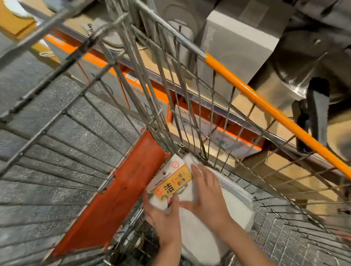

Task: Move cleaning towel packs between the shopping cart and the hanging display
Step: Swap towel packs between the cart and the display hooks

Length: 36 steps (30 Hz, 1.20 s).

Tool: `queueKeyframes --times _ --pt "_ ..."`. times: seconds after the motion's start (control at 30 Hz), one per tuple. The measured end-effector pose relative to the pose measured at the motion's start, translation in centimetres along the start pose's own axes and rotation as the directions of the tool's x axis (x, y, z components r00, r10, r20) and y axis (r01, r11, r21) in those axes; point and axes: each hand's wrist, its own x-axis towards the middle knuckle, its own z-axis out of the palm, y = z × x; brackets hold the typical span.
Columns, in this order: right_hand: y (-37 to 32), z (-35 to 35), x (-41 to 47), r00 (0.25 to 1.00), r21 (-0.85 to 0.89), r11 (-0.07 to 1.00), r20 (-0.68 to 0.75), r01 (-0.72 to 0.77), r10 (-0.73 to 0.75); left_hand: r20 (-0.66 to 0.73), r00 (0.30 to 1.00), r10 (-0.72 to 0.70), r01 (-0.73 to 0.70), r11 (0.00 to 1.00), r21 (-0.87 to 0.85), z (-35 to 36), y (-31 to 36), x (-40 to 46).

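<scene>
Hands reach down into the wire shopping cart (68, 112), both meeting on a cleaning towel pack (170, 181) at about six o'clock in the view. The left hand (164, 215) grips the pack's near edge from below, fingers curled around the white towel. The right hand (206, 193) lies flat across the pack's right side, fingers spread, partly covering its yellow label. More white towel packs (234, 201) lie stacked beneath and toward four o'clock on the cart's floor. An orange flap (116, 196) slants at eight o'clock, just beside the held pack. The cart's orange handle (273, 108) runs diagonally at two o'clock.
</scene>
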Motion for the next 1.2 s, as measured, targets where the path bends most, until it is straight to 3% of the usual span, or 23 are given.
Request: queueKeyframes --times 0.13,0.2,0.3,0.53,0.9,1.2 --pt "0.4 -2.6 2.3 0.984 0.337 0.929 -0.037 -0.154 0.176 0.048 0.999 -0.021 0.02 1.0 0.007 -0.4 -0.1 -0.6" --pt "0.2 -3.1 3.5 0.967 0.402 0.879 0.085 -0.254 0.241 0.06 0.998 -0.016 0.017 1.0 -0.008 -0.5 -0.1 -0.8" --pt "-0.1 -2.4 4.1 0.949 0.295 0.906 0.186 -0.303 0.256 0.064 0.998 -0.021 0.022 1.0 -0.008 -0.7 0.1 -0.8" --pt "-0.7 -2.6 3.7 0.974 0.199 0.956 0.107 -0.217 0.199 0.061 0.998 -0.033 0.032 0.999 0.016 -0.7 -0.5 -0.7" --pt "-1.4 -2.9 3.6 0.957 0.119 0.964 0.198 -0.238 0.212 0.069 0.995 -0.071 0.071 0.997 -0.003 -0.8 0.0 -1.4" --pt "-1.6 -3.3 3.5 0.936 0.195 0.936 0.26 -0.292 0.238 0.071 0.993 -0.092 0.087 0.994 0.063 -0.9 0.5 -1.5"
